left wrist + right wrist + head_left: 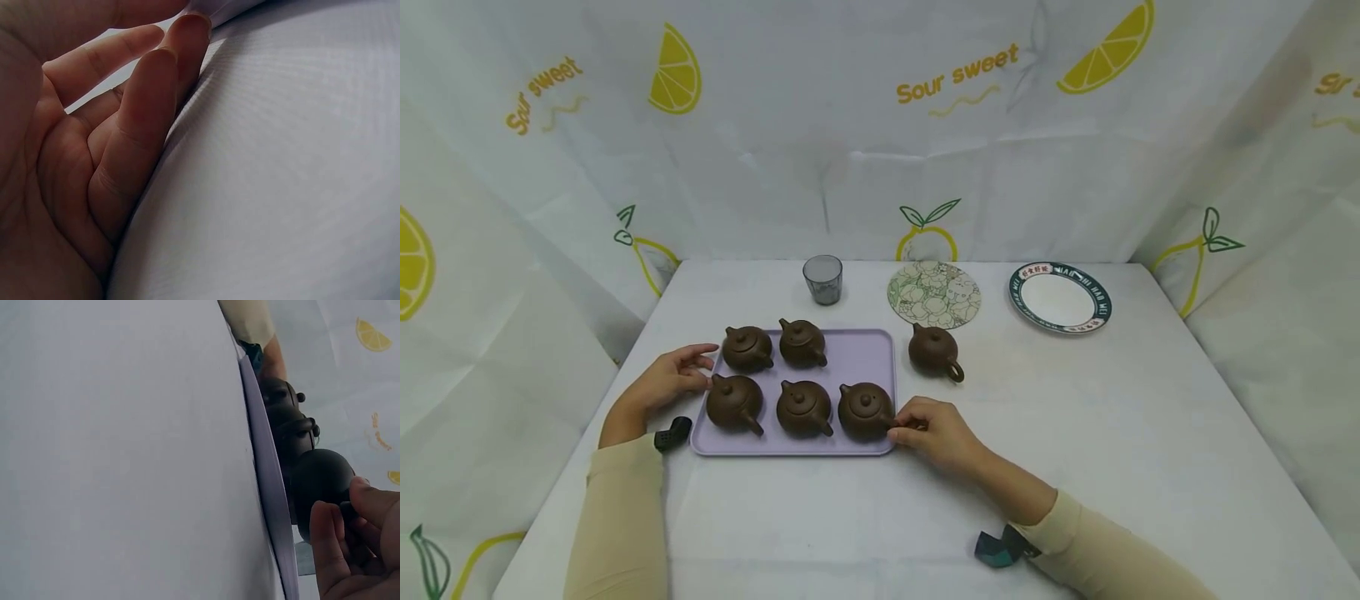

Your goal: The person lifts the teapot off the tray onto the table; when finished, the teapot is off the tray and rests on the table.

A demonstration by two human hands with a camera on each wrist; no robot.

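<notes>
A lilac tray [857, 354] carries several small brown clay teapots, two in the back row and the others along the front. At the tray's front right corner, my right hand [943, 433] pinches the handle of a teapot [863, 408] between thumb and fingers. That teapot [322, 484] shows dark and close to the fingertips in the right wrist view. My left hand [670, 379] rests by the tray's left edge with its fingers loosely bent, beside the front left teapot [734, 402]. In the left wrist view, the left hand's fingers [144, 100] hold nothing.
Another brown teapot [933, 350] stands on the white tabletop right of the tray. Behind are a grey clear cup [824, 280], a round patterned mat [934, 295] and a white plate with a dark green rim [1101, 304]. A white printed cloth [820, 183] hangs behind the table.
</notes>
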